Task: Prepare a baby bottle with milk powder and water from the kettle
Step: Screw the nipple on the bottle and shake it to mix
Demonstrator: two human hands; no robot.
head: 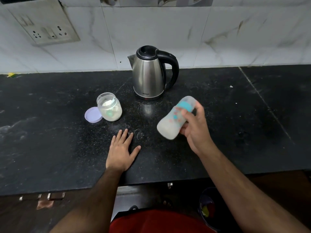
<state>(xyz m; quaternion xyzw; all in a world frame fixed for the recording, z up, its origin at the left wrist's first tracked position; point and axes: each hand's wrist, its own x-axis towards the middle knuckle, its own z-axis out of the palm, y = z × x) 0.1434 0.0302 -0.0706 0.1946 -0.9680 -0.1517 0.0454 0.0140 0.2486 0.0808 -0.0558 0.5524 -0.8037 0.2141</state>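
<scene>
Bottle [175,118] tilted in rt hand [195,128].

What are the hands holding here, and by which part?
The right hand grips the baby bottle around its middle, tilted above the counter. The left hand holds nothing; it rests flat on the counter.

The only readable text was the brand "MILTON", printed in small dark letters low on the steel body of the electric kettle [149,76] at the far side of the black countertop [50,132].
</scene>
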